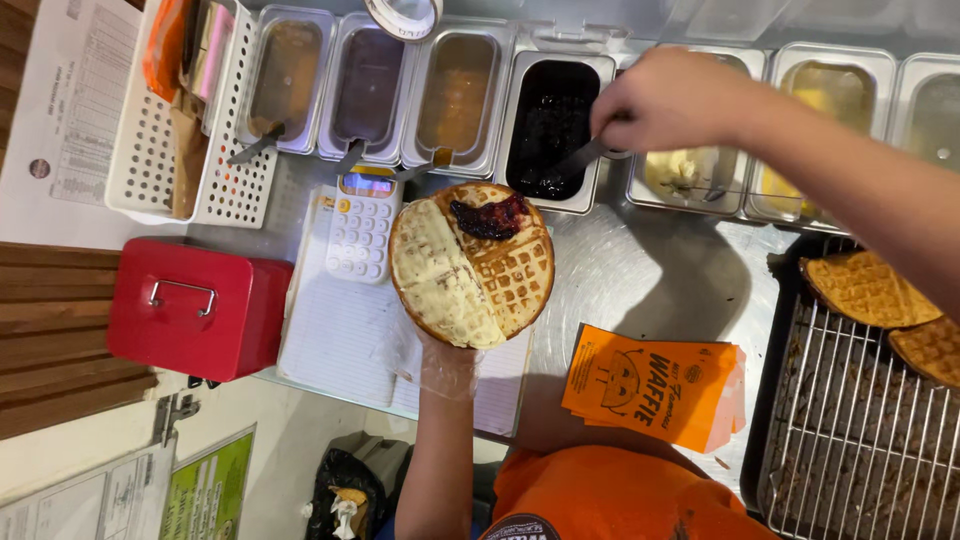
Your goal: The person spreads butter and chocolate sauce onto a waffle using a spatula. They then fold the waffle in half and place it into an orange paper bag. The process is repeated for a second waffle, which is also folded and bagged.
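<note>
Steel counter fills most of my view, with a row of metal tubs along its far edge. I count 1 tub of dark jam near the middle, brown sauces to its left and pale yellow fillings to its right. Wire rack sits at the right edge, 2 waffles resting on its upper part. Red metal box stands at the left on the counter's edge, beside a lined notepad with a calculator on it. Orange paper sleeves lie stacked near the person's chest.

Left hand, in a thin clear glove, is cupped under a round waffle, holding it level above the notepad. 1 half is spread with pale cream, the other half bare apart from 1 dab of dark jam at the top.

Right hand, bare, is closed round the handle of a spoon whose tip rests in the jam tub.
</note>
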